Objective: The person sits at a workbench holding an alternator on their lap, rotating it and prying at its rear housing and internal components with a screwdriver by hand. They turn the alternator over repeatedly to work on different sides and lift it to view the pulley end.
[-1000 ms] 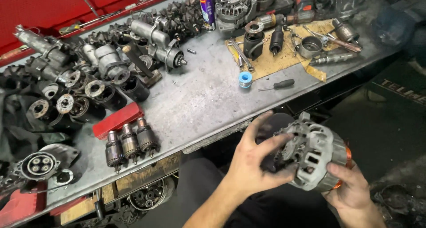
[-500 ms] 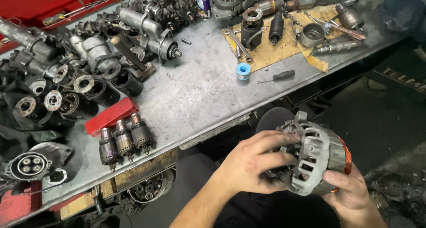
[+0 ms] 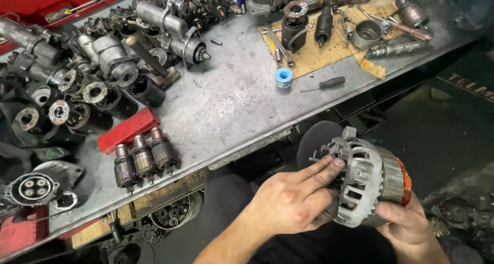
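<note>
Cluttered metal workbench [image 3: 236, 104], grey and scuffed. Below its edge, left hand [image 3: 293, 202] with fingers pressed together on alternator [image 3: 368, 184], right hand [image 3: 406, 223] cupped underneath. Farther off: blue tape roll [image 3: 283, 77], screwdriver [image 3: 324, 84], three armatures [image 3: 144, 158].

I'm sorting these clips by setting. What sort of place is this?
Most likely an auto-electrical repair workshop. A metal workbench is crowded with dismantled starter motors and three armatures, and both hands, left hand and right hand, hold an alternator.
</note>
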